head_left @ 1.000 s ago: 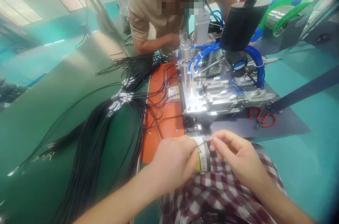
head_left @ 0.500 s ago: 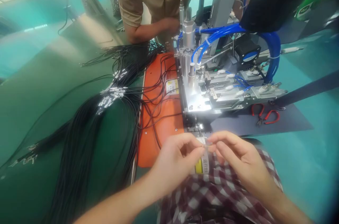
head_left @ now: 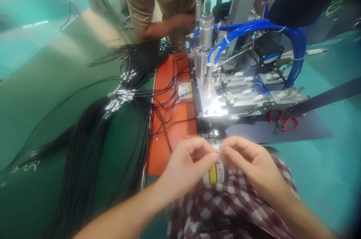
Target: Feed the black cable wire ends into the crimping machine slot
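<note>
My left hand (head_left: 189, 163) and my right hand (head_left: 255, 160) come together fingertip to fingertip in front of the machine's near edge. Between them runs a thin yellowish wire (head_left: 222, 152), pinched by thumb and forefinger on both sides. The wire's ends are hidden by my fingers. Just below the hands shows a sticker (head_left: 216, 174) with yellow and white parts and printed characters. To the left of my hands, several black cables (head_left: 168, 116) cross an orange plate (head_left: 160, 160).
A metal machine (head_left: 214, 109) with blue air hoses (head_left: 248, 28) stands ahead. Red-handled pliers (head_left: 279, 125) lie on the dark board at right. Bundled black cables (head_left: 84, 148) with silvery ends cover the green table at left. A co-worker's forearm (head_left: 166, 28) is across the machine.
The view has shifted slightly, so the machine sits a little further right. My hands still pinch together, and the fingertips have moved slightly around the wire.
</note>
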Demonstrator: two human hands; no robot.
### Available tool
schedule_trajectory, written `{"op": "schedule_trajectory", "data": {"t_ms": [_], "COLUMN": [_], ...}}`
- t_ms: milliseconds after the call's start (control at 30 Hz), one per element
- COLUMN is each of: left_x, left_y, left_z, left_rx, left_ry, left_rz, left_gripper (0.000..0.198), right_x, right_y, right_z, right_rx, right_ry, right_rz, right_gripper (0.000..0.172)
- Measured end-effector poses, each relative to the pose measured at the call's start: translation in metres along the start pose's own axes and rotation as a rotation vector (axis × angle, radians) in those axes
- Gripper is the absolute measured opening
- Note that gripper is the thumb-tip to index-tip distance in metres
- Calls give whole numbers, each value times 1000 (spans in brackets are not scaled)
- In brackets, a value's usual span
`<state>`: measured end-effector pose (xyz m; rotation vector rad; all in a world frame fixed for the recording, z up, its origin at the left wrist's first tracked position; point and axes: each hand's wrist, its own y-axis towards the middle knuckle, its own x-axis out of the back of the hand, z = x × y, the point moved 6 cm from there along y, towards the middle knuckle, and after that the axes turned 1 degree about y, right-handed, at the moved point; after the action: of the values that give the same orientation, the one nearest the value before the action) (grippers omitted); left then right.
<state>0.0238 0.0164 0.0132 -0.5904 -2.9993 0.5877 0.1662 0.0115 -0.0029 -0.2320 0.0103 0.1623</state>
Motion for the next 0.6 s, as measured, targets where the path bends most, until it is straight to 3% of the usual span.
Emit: {"op": "schedule_trajectory", "data": {"t_ms": [133, 333, 467, 600], "left_x": [0, 0, 1, 1], "left_y": [1, 3, 0, -4], "left_z": [0, -3, 4, 8], "left_rx": [-3, -31, -59, -96], "left_ry": [-16, -94, -135, -135], "left_rz": [12, 22, -130, -237], "left_gripper": [18, 19, 18, 13], "right_x": [3, -2, -13, -23], "right_y": [-1, -2, -12, -16], "right_z": [5, 11, 21, 19], "right_rx": [72, 116, 262, 237], "right_ry": [-24, -156, -286, -321], "right_rz": [-40, -62, -196, -236], "right_gripper": [7, 14, 16, 16]}}
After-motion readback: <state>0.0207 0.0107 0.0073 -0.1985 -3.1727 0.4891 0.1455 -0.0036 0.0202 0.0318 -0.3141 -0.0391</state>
